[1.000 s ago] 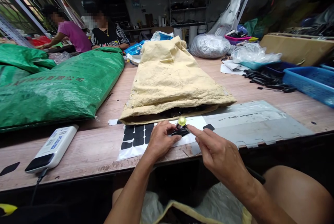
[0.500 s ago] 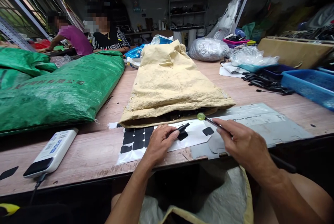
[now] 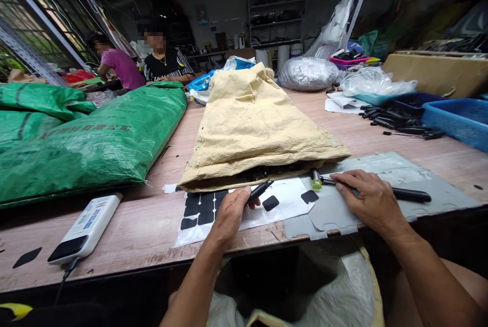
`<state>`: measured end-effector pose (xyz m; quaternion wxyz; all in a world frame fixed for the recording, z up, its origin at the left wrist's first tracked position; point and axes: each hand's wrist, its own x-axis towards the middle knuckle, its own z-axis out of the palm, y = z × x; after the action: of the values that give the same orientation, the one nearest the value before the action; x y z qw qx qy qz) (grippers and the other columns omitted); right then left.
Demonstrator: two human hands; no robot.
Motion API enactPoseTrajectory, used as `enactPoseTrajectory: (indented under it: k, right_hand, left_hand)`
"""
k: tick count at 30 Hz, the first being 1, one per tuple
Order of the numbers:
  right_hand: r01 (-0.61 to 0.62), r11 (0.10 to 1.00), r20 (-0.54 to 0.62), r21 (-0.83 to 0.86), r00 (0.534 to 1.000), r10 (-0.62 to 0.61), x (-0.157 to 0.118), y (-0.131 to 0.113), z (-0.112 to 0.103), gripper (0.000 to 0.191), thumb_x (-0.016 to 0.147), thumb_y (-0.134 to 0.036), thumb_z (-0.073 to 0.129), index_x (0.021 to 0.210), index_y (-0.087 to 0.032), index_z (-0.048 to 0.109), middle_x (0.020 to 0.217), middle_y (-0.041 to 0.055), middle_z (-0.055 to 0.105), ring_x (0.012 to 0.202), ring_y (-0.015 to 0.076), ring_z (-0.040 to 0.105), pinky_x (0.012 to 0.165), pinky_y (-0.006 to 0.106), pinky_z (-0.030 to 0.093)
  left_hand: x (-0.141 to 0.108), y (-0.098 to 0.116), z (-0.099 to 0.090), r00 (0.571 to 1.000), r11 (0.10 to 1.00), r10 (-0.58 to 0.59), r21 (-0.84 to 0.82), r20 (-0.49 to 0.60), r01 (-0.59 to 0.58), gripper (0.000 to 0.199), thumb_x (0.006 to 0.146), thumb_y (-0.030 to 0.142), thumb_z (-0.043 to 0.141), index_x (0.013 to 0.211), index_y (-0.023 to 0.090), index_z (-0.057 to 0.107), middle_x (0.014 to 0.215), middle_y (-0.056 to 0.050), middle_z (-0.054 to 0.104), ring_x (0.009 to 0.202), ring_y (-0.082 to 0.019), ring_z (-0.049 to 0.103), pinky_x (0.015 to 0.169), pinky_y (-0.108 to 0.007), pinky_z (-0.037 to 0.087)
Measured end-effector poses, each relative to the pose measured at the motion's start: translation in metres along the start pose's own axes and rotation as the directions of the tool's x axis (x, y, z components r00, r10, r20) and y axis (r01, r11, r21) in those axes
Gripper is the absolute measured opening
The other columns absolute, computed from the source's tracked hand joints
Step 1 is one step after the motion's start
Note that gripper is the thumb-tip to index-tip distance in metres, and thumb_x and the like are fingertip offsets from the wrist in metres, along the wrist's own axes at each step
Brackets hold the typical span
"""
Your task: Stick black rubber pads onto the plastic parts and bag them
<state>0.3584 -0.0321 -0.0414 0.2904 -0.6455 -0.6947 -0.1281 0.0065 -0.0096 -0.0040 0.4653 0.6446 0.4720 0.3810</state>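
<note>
My left hand [image 3: 231, 213] is closed on a short black tube-like piece [image 3: 261, 191], its tip pointing up and right. Below it lies a white sheet [image 3: 282, 200] with black rounded-square stickers [image 3: 206, 210]. My right hand [image 3: 368, 199] has thumb and fingers about the shaft of a small hammer [image 3: 316, 180] with a yellow-green head and a black handle. The hammer lies low along a grey board [image 3: 381, 179], its head near the mouth of a beige sack [image 3: 251, 118]. Dark items show inside that mouth.
A green sack [image 3: 114, 139] and a white power bank [image 3: 86, 228] with a cable are on the left. At right are loose black pieces [image 3: 396, 121] and a blue basket [image 3: 457, 121]. An open sack [image 3: 335, 281] hangs below the table edge. Two people [image 3: 163, 60] sit behind.
My right hand has brought the hammer down to the grey board, its head turning downward and moving right. My left hand has lifted the black piece slightly off the sheet.
</note>
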Motion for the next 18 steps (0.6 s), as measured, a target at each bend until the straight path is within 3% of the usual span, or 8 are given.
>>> enactPoseTrajectory:
  k: [2, 4, 6, 9, 13, 18]
  right_hand:
    - [-0.003, 1.000, -0.008, -0.022, 1.000, 0.003, 0.000, -0.001, 0.000, 0.029, 0.095, -0.034, 0.054, 0.113, -0.028, 0.075, 0.105, 0.0056, 0.073, 0.094, 0.0254, 0.064, 0.082, 0.042, 0.044]
    - [-0.001, 0.999, -0.013, -0.043, 1.000, 0.000, 0.000, -0.001, 0.000, 0.029, 0.095, -0.034, 0.053, 0.113, -0.027, 0.075, 0.105, 0.0052, 0.072, 0.094, 0.0253, 0.064, 0.082, 0.042, 0.043]
    - [0.001, 0.998, -0.010, -0.055, 1.000, -0.002, 0.000, -0.002, -0.001, 0.029, 0.095, -0.034, 0.054, 0.114, -0.027, 0.075, 0.105, 0.0051, 0.072, 0.094, 0.0254, 0.064, 0.081, 0.042, 0.043]
    - [-0.002, 0.999, 0.008, -0.052, 1.000, 0.003, 0.000, -0.002, -0.001, 0.029, 0.095, -0.033, 0.054, 0.114, -0.027, 0.075, 0.105, 0.0052, 0.072, 0.095, 0.0257, 0.063, 0.081, 0.041, 0.042]
    - [-0.010, 0.998, 0.009, -0.055, 1.000, 0.010, 0.000, -0.001, -0.001, 0.029, 0.095, -0.034, 0.053, 0.114, -0.027, 0.075, 0.105, 0.0053, 0.072, 0.094, 0.0252, 0.063, 0.082, 0.041, 0.042]
    - [-0.006, 0.998, -0.006, -0.069, 1.000, 0.006, -0.001, -0.002, 0.000, 0.029, 0.094, -0.033, 0.054, 0.113, -0.026, 0.075, 0.105, 0.0058, 0.072, 0.094, 0.0250, 0.062, 0.081, 0.041, 0.043]
  left_hand:
    - [0.000, 0.001, -0.001, 0.999, 0.994, -0.012, -0.107, -0.043, 0.007, 0.048, 0.100, 0.045, 0.044, 0.071, 0.016, 0.071, 0.073, -0.004, 0.066, 0.075, -0.018, 0.056, 0.079, -0.029, 0.042]
    - [0.001, 0.003, -0.003, 0.991, 0.941, -0.047, -0.338, -0.122, 0.003, 0.042, 0.097, 0.042, 0.052, 0.072, 0.015, 0.071, 0.072, -0.004, 0.065, 0.071, -0.016, 0.054, 0.074, -0.028, 0.043]
    - [0.001, 0.007, -0.006, 0.975, 0.789, -0.121, -0.614, -0.187, -0.019, 0.032, 0.093, 0.039, 0.059, 0.078, 0.014, 0.072, 0.076, -0.003, 0.066, 0.067, -0.013, 0.053, 0.068, -0.026, 0.045]
    - [-0.003, 0.017, -0.009, 0.954, 0.522, -0.258, -0.853, -0.152, 0.005, 0.024, 0.094, 0.032, 0.062, 0.087, 0.011, 0.073, 0.071, -0.003, 0.063, 0.062, -0.011, 0.055, 0.063, -0.024, 0.049]
    - [-0.014, 0.027, -0.005, 0.903, 0.325, -0.429, -0.933, 0.002, 0.156, 0.022, 0.099, 0.022, 0.056, 0.093, 0.008, 0.072, 0.068, -0.004, 0.064, 0.064, -0.011, 0.062, 0.068, -0.024, 0.056]
    - [-0.024, 0.028, 0.007, 0.859, 0.250, -0.502, -0.934, 0.099, 0.253, 0.023, 0.101, 0.020, 0.052, 0.095, 0.008, 0.071, 0.073, -0.008, 0.072, 0.066, -0.014, 0.069, 0.070, -0.028, 0.060]
